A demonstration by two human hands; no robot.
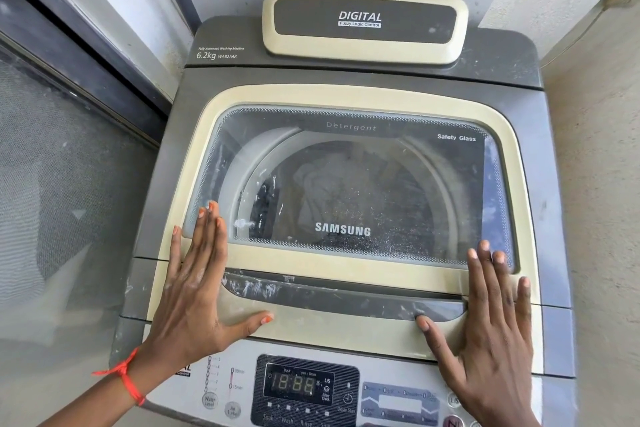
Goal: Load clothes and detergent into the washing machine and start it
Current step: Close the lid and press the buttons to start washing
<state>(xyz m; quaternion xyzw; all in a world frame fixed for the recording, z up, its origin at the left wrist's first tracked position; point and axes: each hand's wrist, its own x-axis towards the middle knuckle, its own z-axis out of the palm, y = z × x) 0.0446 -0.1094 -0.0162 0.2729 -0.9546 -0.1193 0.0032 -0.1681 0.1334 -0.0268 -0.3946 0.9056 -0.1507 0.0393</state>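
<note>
The person's left hand (197, 288) lies flat, palm down, fingers straight and close together pointing away from the body, the thumb spread wide toward the right. Its nails carry orange polish, and an orange thread bracelet (126, 376) circles the left wrist; the bare forearm enters from the lower left corner. The right hand (491, 329) is likewise flat and palm down, fingers extended forward and slightly apart, the thumb angled inward toward the left. Both hands are well apart, at about the same height, neither gripping anything.
</note>
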